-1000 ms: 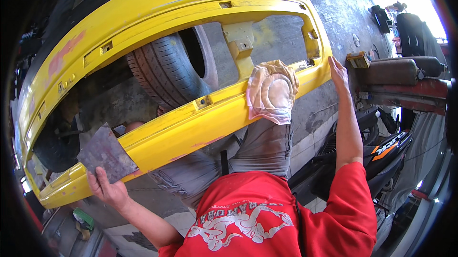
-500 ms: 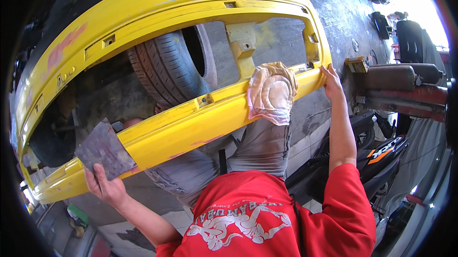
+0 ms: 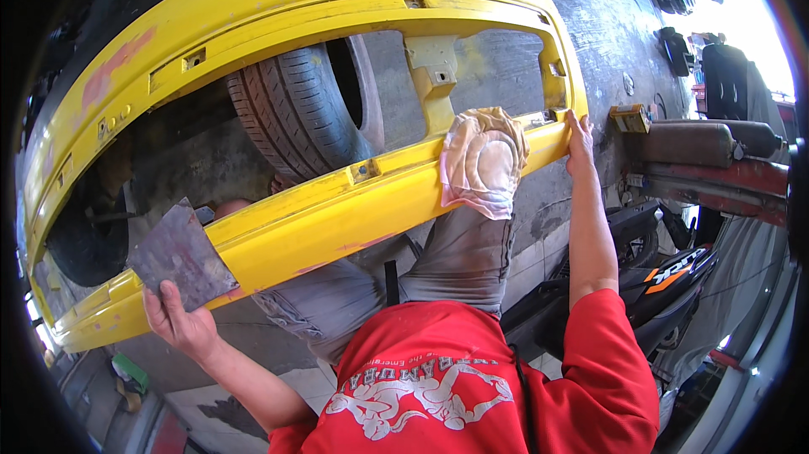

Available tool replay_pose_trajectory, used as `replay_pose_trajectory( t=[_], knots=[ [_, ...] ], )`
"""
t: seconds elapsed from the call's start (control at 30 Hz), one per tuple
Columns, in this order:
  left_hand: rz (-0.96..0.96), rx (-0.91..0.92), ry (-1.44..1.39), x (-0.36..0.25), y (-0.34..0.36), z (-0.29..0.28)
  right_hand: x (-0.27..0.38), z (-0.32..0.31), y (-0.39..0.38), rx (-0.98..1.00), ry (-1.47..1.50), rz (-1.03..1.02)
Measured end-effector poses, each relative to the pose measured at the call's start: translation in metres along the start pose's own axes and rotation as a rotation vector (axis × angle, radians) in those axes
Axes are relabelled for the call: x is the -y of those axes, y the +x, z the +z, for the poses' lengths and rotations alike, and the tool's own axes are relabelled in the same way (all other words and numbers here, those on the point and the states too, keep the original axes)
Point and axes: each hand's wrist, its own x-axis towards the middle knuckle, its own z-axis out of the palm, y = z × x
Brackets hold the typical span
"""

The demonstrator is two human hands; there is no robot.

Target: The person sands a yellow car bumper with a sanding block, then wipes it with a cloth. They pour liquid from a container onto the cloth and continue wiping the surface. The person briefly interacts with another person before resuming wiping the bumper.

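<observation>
A yellow car bumper (image 3: 329,222) with pinkish sanded patches lies across my lap, its long openings facing up. At its near left edge my left hand (image 3: 181,321) grips the rim, fingers against a grey-purple sheet that looks like sandpaper (image 3: 185,258). That sheet lies draped over the bumper rail. My right hand (image 3: 580,146) is closed round the bumper's right end, with part of its fingers hidden behind the edge. Between my hands, nearer the right one, a stained, crumpled cloth (image 3: 487,163) hangs over the rail.
A tyre (image 3: 295,112) shows through the bumper's opening. On the right are a black motorbike (image 3: 666,277) with orange marks, grey cylinders (image 3: 687,140) over a red frame, and a small yellow tin (image 3: 630,118). A green object (image 3: 131,372) lies at lower left.
The bumper has tilted slightly, its left end a little higher in the picture. Both hands keep their places on it, and the sheet and cloth stay on the rail.
</observation>
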Motion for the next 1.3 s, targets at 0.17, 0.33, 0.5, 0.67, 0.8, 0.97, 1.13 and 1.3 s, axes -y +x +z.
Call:
replay_pose_trajectory(
  t=[0.17,0.33,0.5,0.67,0.8,0.97,1.13,1.3],
  knots=[
    [-0.01,-0.008,-0.026,0.0,-0.001,0.004,-0.001,-0.009,0.0,0.108,0.153,-0.04],
    [-0.01,-0.021,0.055,-0.008,-0.002,0.012,0.006,0.015,-0.031,-0.016,-0.538,-0.406],
    [-0.042,-0.03,0.056,-0.012,0.001,0.019,0.006,0.021,-0.062,-0.012,-0.667,-0.665],
    [-0.066,0.006,0.041,-0.012,0.003,0.021,0.007,0.011,-0.016,-0.006,-0.788,-0.65],
    [-0.056,-0.021,0.045,-0.011,0.003,0.022,0.014,0.007,0.051,0.131,-1.185,-0.695],
    [-0.014,0.0,0.125,-0.01,0.006,0.024,0.021,0.024,0.106,0.079,-0.852,-0.605],
    [-0.083,-0.08,0.191,-0.011,0.006,0.023,0.024,0.048,0.162,0.087,-0.771,-0.455],
    [-0.091,-0.166,0.225,-0.01,0.005,0.023,0.049,0.082,0.218,0.026,-0.823,-0.338]
  ],
)
